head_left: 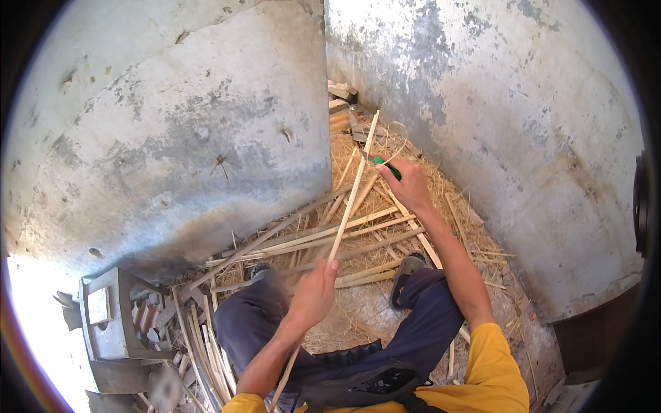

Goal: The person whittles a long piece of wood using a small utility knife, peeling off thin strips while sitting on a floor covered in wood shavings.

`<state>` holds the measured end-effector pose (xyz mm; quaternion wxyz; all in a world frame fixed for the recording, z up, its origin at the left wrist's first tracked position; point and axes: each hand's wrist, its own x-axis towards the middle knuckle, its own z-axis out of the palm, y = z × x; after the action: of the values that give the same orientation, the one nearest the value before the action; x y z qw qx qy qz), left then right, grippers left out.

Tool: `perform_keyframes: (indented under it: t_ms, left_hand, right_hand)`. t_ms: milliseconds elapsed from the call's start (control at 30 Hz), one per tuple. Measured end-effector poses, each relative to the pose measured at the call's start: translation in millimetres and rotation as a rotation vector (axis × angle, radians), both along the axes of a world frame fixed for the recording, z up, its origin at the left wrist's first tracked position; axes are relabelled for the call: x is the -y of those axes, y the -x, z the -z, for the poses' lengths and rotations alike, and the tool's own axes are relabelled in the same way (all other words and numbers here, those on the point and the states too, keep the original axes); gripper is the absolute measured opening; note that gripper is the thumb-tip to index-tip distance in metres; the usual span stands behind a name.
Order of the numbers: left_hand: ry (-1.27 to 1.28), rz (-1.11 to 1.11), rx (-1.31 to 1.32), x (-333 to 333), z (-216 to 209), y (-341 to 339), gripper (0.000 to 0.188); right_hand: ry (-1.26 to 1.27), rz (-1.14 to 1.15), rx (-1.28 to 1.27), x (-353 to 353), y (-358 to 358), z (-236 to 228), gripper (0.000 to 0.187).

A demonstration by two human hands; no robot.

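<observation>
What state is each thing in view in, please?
Left hand: closed around long strip
Right hand: closed around green-handled tool
Long strip: held at a slant
Green-handled tool: gripped, near the strip's upper end
Floor strips: loose, crisscrossed
Shavings: scattered
Right wall: stained, patchy

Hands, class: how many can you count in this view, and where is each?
2. The left hand grips the pale strip below the picture's centre; the right hand holds a green-handled knife near the strip's far end. None appears hidden.
</observation>
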<state>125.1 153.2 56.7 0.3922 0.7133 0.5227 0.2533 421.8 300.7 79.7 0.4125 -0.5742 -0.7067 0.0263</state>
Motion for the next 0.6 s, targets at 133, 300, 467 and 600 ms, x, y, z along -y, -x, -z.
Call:
perform_keyframes:
  t_ms: [133,300,467,600]
  left_hand:
    - [0.025,-0.003,-0.001,0.3,-1.7,-1.6,0.047]
    - [0.009,0.005,0.023,1.9,0.6,-1.6,0.046]
    - [-0.016,0.008,0.034,3.5,1.7,-5.7,0.046]
    - [0.04,0.065,0.158,-2.9,16.8,4.2,0.046]
  right_hand:
    - [0.102,0.007,-0.121,0.5,-1.8,4.1,0.043]
    - [-0.059,0.027,0.016,6.5,-1.5,4.6,0.04]
    - [-0.19,-0.011,0.102,-1.1,-6.7,13.7,0.038]
    - [-0.096,0.089,0.144,-6.4,-9.7,12.4,0.037]
